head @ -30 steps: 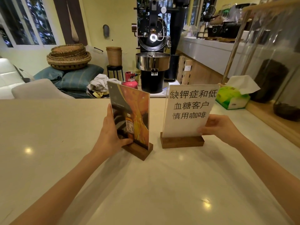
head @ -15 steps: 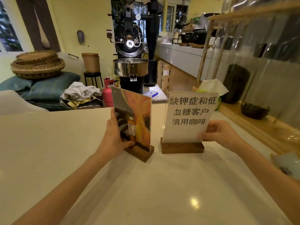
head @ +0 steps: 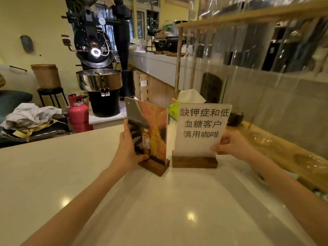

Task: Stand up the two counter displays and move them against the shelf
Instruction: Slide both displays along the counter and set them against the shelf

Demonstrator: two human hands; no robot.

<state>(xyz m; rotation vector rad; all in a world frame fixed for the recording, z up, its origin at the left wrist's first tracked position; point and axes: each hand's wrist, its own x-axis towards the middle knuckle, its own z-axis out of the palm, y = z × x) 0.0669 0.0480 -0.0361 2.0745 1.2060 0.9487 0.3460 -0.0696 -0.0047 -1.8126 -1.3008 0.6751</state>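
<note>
Two counter displays stand upright side by side on the pale counter (head: 53, 174), each an acrylic panel in a dark wooden base. The left display (head: 152, 126) shows an orange picture with a bottle and is angled to the left; my left hand (head: 126, 151) grips its left edge near the base. The right display (head: 200, 128) is a white sheet with black Chinese text; my right hand (head: 230, 144) pinches its lower right edge. The wooden shelf (head: 287, 153) with clear glass vessels runs along the counter's right side, a short way from the displays.
A green tissue box (head: 173, 110) sits just behind the displays by the shelf's wooden post (head: 178, 68). Beyond the counter's far edge stand a black coffee roaster (head: 99, 71), a pink gas cylinder (head: 78, 112) and a heap of cloth (head: 30, 116).
The view has turned to the right, bringing the shelf and its glass vessels further into frame. Both hands keep their hold and the displays stay upright, side by side.
</note>
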